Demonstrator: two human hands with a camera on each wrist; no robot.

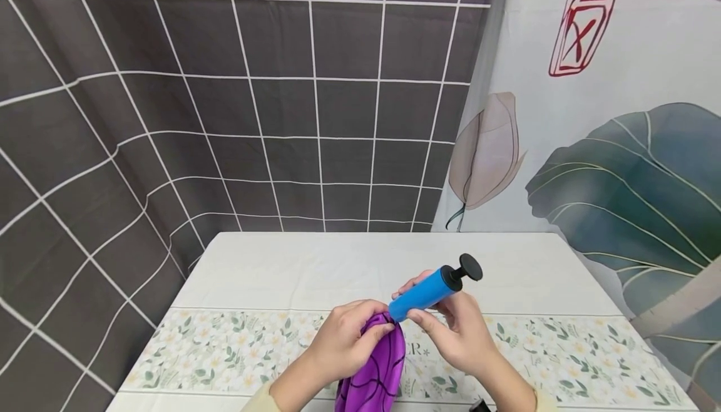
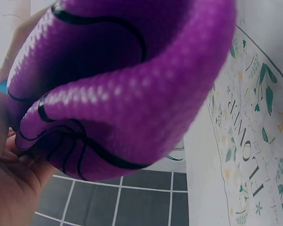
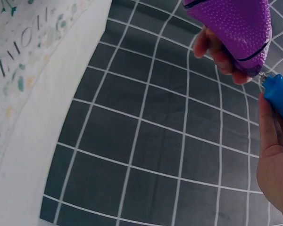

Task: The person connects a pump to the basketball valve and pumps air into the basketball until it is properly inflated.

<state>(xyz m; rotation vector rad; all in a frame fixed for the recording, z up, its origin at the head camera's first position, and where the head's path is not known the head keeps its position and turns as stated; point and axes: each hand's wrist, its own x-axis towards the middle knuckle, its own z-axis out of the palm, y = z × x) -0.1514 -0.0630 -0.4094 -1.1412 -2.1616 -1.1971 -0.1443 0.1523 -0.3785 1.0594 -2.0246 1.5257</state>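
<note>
A limp, folded purple ball (image 1: 374, 368) with black seam lines and a pebbled skin hangs from my left hand (image 1: 343, 340), which pinches its upper end between thumb and fingers. My right hand (image 1: 456, 330) grips a blue hand pump (image 1: 422, 296) by the barrel, near its lower end. The pump tilts, its black plunger handle (image 1: 470, 267) up and to the right. In the right wrist view a thin metal needle (image 3: 264, 75) at the pump's tip meets the ball's end. Deep creases in the ball (image 2: 132, 103) fill the left wrist view.
Both hands are above a table (image 1: 315, 268) covered by a white cloth with a floral band. A small black object (image 1: 480, 406) lies at the bottom edge, by the right forearm. Dark gridded curtain (image 1: 281, 105) and a leaf-printed white curtain (image 1: 529, 86) hang behind.
</note>
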